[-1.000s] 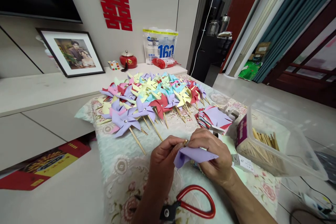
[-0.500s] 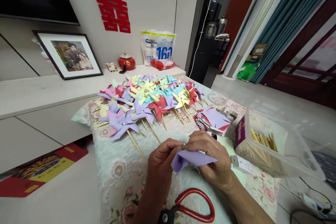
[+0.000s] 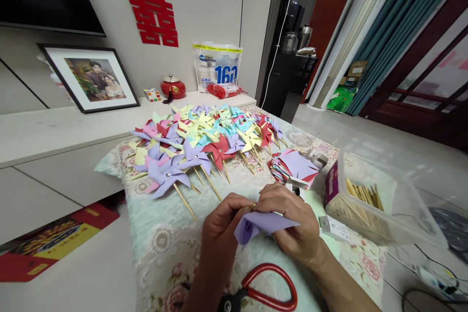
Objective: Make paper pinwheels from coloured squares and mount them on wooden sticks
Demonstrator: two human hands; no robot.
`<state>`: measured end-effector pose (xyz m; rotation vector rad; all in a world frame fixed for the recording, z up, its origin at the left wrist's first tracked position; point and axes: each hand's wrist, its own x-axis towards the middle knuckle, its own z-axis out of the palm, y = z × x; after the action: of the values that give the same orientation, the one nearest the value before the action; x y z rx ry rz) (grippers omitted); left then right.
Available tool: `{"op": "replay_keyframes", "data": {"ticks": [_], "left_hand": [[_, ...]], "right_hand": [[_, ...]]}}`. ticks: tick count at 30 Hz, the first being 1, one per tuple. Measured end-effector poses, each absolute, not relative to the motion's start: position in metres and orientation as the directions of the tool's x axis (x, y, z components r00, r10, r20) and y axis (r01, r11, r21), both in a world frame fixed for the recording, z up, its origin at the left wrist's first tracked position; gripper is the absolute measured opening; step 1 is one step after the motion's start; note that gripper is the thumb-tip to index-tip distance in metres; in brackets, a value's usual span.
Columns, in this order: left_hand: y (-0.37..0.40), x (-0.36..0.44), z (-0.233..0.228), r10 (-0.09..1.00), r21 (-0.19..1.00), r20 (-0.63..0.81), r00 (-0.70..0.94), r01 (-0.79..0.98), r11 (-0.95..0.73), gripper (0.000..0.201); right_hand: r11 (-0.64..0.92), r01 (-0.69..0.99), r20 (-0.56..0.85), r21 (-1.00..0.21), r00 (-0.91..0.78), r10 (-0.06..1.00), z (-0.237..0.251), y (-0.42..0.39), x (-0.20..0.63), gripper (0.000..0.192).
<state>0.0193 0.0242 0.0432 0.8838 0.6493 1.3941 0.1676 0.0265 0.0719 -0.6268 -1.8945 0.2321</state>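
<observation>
A purple paper pinwheel piece (image 3: 265, 223), partly folded, is between my two hands above the flowered tablecloth. My left hand (image 3: 226, 217) pinches its left side near a small brass-coloured tip. My right hand (image 3: 290, 217) is closed over the right side, its fingertips meeting the left ones at that tip. What the tip belongs to is mostly hidden by my fingers. Below my hands lie scissors (image 3: 270, 286) with a red handle, partly behind my left forearm. Finished pinwheels on wooden sticks, such as a purple pinwheel (image 3: 168, 175), lie in a heap beyond.
Cut paper sheets (image 3: 294, 165) are stacked behind my right hand. A clear plastic box (image 3: 398, 226) of wooden sticks (image 3: 365, 195) stands at the right, with a small white box (image 3: 334, 228) beside it. A white cabinet (image 3: 66, 134) borders the table's far side.
The view has shifted slightly, so the whole scene sits a little further left. Both hands keep nearly the same grip on the purple paper.
</observation>
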Motion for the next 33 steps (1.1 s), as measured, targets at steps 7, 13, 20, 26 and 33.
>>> {"op": "replay_keyframes", "data": {"ticks": [7, 13, 20, 26, 33], "left_hand": [[0.025, 0.014, 0.040, 0.964, 0.879, 0.261, 0.054, -0.426, -0.214, 0.005], [0.023, 0.012, 0.042, 0.922, 0.892, 0.388, 0.009, -0.256, -0.373, 0.010], [0.024, 0.008, 0.039, 0.873, 0.869, 0.486, 0.038, -0.128, -0.478, 0.014], [0.025, 0.006, 0.034, 0.845, 0.846, 0.533, 0.049, -0.053, -0.530, 0.015], [0.023, 0.010, 0.036, 0.849, 0.848, 0.529, 0.002, -0.047, -0.528, 0.011]], "right_hand": [[0.839, 0.345, 0.800, -0.421, -0.293, 0.523, 0.077, 0.025, 0.167, 0.035], [0.848, 0.348, 0.800, -0.400, -0.318, 0.508, 0.077, 0.026, 0.168, 0.034], [0.845, 0.345, 0.804, -0.408, -0.303, 0.512, 0.074, 0.028, 0.169, 0.025], [0.843, 0.337, 0.797, -0.420, -0.308, 0.520, 0.072, 0.030, 0.170, 0.026], [0.840, 0.295, 0.791, -0.455, -0.300, 0.533, 0.065, 0.031, 0.171, 0.023]]}}
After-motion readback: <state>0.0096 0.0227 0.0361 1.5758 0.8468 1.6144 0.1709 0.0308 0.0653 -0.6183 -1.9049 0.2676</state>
